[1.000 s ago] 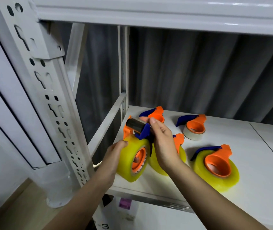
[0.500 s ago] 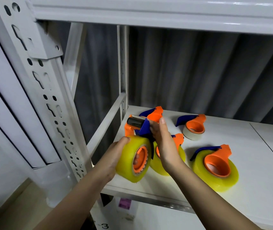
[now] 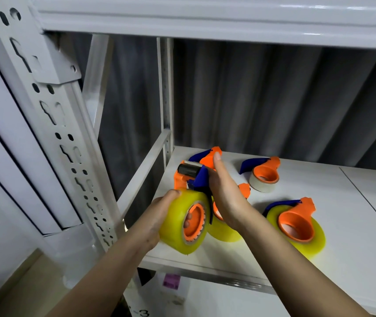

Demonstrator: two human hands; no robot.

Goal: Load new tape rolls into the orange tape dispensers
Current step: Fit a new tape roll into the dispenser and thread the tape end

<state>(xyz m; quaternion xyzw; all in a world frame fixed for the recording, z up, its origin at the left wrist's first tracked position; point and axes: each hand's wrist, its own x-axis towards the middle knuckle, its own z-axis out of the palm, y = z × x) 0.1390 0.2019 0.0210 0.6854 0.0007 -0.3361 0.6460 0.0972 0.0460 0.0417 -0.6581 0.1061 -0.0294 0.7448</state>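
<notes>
The left hand (image 3: 157,219) grips the yellow roll (image 3: 177,221) on its dispenser (image 3: 190,177) above the shelf (image 3: 353,225) edge, the right hand (image 3: 224,191) lies straight-fingered against the dispenser's handle, so a loosened left grip could drop both off the front.

Bright even overhead light, glare on upper beam (image 3: 205,12), wide-angle edge distortion
</notes>
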